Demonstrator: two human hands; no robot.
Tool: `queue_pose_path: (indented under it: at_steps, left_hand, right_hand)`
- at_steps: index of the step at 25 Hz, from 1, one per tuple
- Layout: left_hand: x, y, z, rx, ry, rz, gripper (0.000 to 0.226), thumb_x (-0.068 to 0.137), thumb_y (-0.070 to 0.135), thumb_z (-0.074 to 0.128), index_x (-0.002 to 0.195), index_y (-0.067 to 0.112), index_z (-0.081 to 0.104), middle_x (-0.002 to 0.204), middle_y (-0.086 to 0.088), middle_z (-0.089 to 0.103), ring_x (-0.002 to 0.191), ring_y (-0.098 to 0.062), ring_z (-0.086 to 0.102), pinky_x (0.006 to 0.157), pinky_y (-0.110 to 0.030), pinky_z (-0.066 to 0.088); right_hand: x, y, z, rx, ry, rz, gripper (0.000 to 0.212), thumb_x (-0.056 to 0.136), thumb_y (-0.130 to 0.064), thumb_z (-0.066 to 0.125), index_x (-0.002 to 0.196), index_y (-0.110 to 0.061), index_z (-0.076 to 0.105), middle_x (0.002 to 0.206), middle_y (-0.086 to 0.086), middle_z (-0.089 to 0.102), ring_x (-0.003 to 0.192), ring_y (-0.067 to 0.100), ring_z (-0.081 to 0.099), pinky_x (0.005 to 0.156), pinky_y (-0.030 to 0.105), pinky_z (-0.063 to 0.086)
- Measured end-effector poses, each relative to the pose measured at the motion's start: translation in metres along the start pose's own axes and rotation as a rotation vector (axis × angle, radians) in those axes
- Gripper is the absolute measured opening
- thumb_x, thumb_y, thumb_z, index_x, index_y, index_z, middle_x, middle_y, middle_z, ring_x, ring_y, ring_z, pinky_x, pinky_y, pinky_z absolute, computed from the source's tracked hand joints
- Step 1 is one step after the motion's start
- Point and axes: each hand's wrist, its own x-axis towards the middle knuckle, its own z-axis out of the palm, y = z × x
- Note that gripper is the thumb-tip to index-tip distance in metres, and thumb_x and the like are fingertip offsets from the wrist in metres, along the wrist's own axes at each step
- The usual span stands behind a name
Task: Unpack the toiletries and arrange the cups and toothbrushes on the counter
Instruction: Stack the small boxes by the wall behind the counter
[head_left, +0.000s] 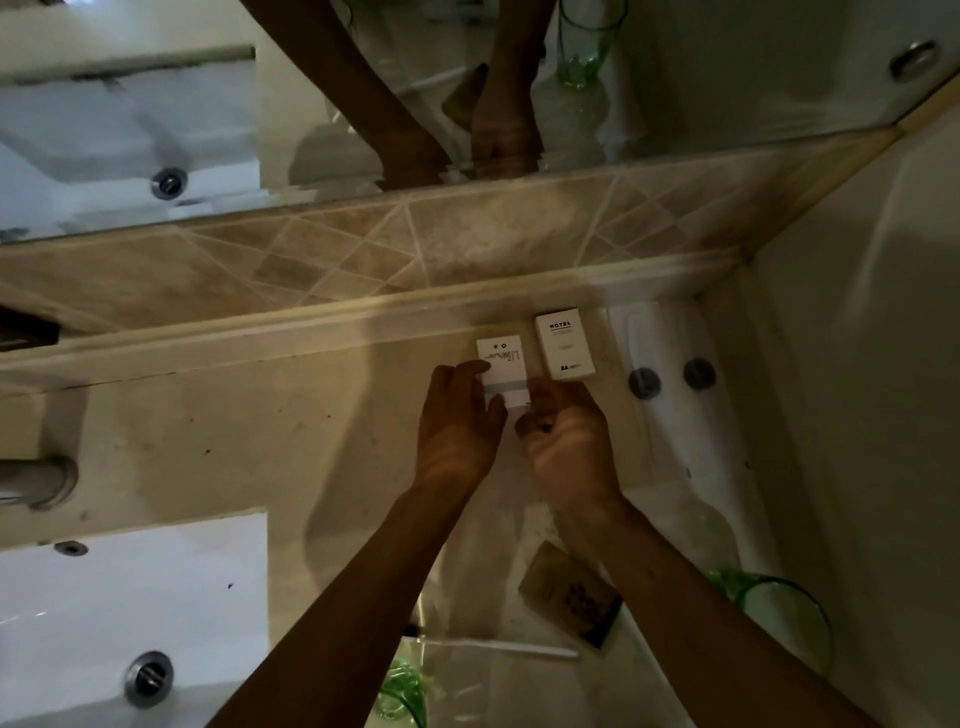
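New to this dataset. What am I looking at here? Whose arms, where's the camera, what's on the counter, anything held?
There is no robot: a person works with bare hands, and the single picture comes from a wide-angle camera on their head, looking forward and down. The top strip is a mirror, so the arms and green glass up there are reflections.

The left hand and right hand meet on a small white box lying on the beige counter near the back ledge; both touch it, and it seems they are placing or straightening it. Beside it, apart from the hands, lies a second white box printed HOTEL.

Nearer the person: a brown packet, a thin white stick, possibly a toothbrush, and two green glass cups, one at the right, one at the bottom edge. A white sink is at lower left.
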Motion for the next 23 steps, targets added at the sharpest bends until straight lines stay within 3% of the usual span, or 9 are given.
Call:
queue_pose_path:
  at_steps: [2,4,8,13,23]
  left_hand:
    - [-0.002,-0.003,-0.001,0.137,0.009,0.113,0.045,0.087,0.028,0.070,0.130,0.021,0.057,0.132,-0.003,0.044,0.119,-0.020,0.046,0.093,-0.029,0.048]
    - [-0.002,-0.007,-0.003,0.366,0.006,0.295,0.043,0.088,0.033,0.068,0.128,0.019,0.062,0.139,-0.006,0.047,0.130,-0.025,0.038,0.100,-0.036,0.043]
    - [0.005,-0.007,-0.001,0.512,-0.030,0.420,0.035,0.088,0.022,0.071,0.121,0.012,0.069,0.137,-0.014,0.058,0.130,-0.038,0.048,0.100,-0.051,0.048]
    - [0.018,0.008,0.007,0.423,-0.091,0.325,0.035,0.093,0.019,0.065,0.128,0.011,0.065,0.144,-0.012,0.053,0.131,-0.032,0.047,0.100,-0.042,0.048]
    - [0.014,0.014,0.012,0.419,-0.123,0.294,0.039,0.097,0.017,0.060,0.135,0.010,0.059,0.151,-0.013,0.046,0.138,-0.032,0.041,0.108,-0.041,0.043]
  right_hand:
    - [0.001,-0.006,-0.009,-0.102,0.070,-0.044,0.038,0.087,-0.020,0.067,0.125,-0.020,0.059,0.133,0.005,0.055,0.130,0.025,0.051,0.106,0.036,0.046]
    - [0.010,-0.009,-0.023,-0.301,0.134,-0.128,0.040,0.087,-0.017,0.063,0.126,-0.016,0.059,0.134,0.010,0.053,0.126,0.031,0.051,0.104,0.038,0.046]
    - [0.033,-0.011,-0.035,-0.670,0.000,-0.068,0.050,0.089,-0.016,0.056,0.138,-0.017,0.052,0.149,0.008,0.040,0.129,0.033,0.037,0.107,0.040,0.034]
    - [0.039,-0.010,-0.029,-0.617,-0.061,-0.094,0.051,0.091,-0.013,0.054,0.141,-0.013,0.048,0.152,0.007,0.037,0.134,0.030,0.033,0.110,0.034,0.031]
    - [0.039,-0.008,-0.028,-0.555,-0.036,-0.145,0.045,0.089,-0.008,0.057,0.134,-0.008,0.056,0.148,0.010,0.046,0.133,0.030,0.037,0.109,0.033,0.036]
